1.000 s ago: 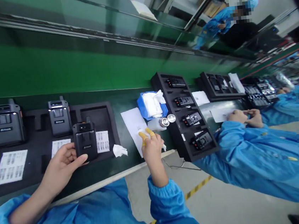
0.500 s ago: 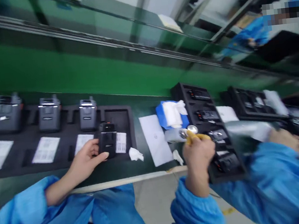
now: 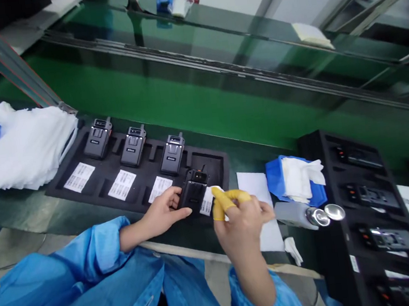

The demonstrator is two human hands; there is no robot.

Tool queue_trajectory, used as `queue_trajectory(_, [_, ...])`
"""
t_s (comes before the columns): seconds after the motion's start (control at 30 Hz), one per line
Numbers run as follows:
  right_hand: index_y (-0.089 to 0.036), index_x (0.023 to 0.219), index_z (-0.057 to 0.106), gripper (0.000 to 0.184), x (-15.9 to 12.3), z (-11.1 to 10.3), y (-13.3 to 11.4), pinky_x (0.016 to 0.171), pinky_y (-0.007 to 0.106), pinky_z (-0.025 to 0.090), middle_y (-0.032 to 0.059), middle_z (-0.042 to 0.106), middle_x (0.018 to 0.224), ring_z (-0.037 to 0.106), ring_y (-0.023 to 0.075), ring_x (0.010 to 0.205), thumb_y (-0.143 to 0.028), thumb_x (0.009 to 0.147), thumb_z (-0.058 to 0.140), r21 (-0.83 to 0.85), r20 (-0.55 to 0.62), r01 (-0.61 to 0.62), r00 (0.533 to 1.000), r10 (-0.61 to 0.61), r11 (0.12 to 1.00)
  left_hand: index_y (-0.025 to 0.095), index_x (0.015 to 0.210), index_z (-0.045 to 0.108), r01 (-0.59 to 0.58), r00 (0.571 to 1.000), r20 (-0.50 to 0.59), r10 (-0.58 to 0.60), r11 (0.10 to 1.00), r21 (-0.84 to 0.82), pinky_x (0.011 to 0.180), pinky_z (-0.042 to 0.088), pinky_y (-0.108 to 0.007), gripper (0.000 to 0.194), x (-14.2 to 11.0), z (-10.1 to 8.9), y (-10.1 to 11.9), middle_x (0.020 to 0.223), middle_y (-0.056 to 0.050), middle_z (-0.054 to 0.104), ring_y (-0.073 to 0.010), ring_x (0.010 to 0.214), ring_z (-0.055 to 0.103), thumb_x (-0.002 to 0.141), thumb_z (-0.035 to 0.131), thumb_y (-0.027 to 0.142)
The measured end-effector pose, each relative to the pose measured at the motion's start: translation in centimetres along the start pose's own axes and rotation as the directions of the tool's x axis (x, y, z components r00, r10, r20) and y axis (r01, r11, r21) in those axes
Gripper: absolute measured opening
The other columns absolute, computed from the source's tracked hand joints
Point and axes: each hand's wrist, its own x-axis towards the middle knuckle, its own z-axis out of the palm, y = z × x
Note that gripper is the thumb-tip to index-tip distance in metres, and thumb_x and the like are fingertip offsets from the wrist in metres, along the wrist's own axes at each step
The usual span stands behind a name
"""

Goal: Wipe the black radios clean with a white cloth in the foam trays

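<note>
My left hand grips the lower left side of a black two-way radio, fingers on its left edge and thumb at the bottom. The radio is at the near right of a black foam tray. Beside it lies a printed label sheet, partly hidden by my right hand. My right hand wears yellow finger cots, and its fingers are curled together over a bit of white tissue, mostly covered. Three more radios stand in the tray's far slots, one being the radio nearest me.
Right of the tray lie white paper, a blue box of tissues, a bottle with an open metal lid and a crumpled tissue. Stacked black trays rise at far right. White sheets pile at left.
My right hand has moved left from the bottle's metal lid to beside the radio. My left hand stays on the radio. The view has swung left, and the co-worker's arms are out of sight.
</note>
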Motion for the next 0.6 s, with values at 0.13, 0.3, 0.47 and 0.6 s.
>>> queue_trajectory(0.13, [-0.019,0.067,0.064,0.019,1.2,1.5,-2.6,0.079,0.04,0.025,0.005,0.054,0.08,0.04,0.0178,0.077,-0.013,0.076,0.048,0.005,0.028,0.04,0.999,-0.04,0.999,0.017,0.102,0.049,-0.011,1.0,-0.008,0.011,1.0,0.018,0.062,0.041,-0.024,0.042,0.0,0.0,0.1,0.07,0.006,0.049,-0.0101,0.066,0.049,0.068,0.071,0.029])
queue_trajectory(0.3, [-0.018,0.066,0.065,0.019,1.5,1.6,-2.8,0.079,0.041,0.025,0.006,0.053,0.079,0.039,0.0189,0.077,-0.011,0.071,0.048,-0.005,0.075,0.066,0.995,-0.065,0.998,0.018,0.101,0.052,-0.05,0.999,-0.001,0.05,0.999,0.021,0.061,0.041,-0.023,0.038,-0.1,0.0,-0.1,0.074,0.004,0.05,-0.0105,0.069,0.049,0.07,0.071,0.029])
queue_trajectory(0.47, [-0.018,0.056,0.058,0.017,1.4,1.0,-3.1,0.081,0.042,0.024,0.0052,0.052,0.078,0.04,0.0186,0.077,-0.011,0.069,0.049,-0.044,0.089,0.06,0.994,-0.056,0.997,0.019,0.105,0.051,-0.051,0.999,-0.013,0.051,0.998,0.031,0.066,0.044,-0.025,0.039,-0.4,0.1,-0.3,0.08,0.002,0.053,-0.0124,0.074,0.052,0.072,0.071,0.029])
queue_trajectory(0.6, [-0.018,0.053,0.052,0.014,1.3,0.9,-4.0,0.081,0.043,0.025,0.0037,0.049,0.071,0.04,0.0192,0.076,-0.012,0.065,0.049,-0.102,0.113,0.017,0.994,-0.005,0.995,0.018,0.105,0.05,-0.047,0.998,-0.028,0.048,0.997,0.063,0.066,0.045,-0.026,0.041,-0.5,0.3,-0.6,0.081,0.001,0.054,-0.0132,0.075,0.053,0.072,0.07,0.031])
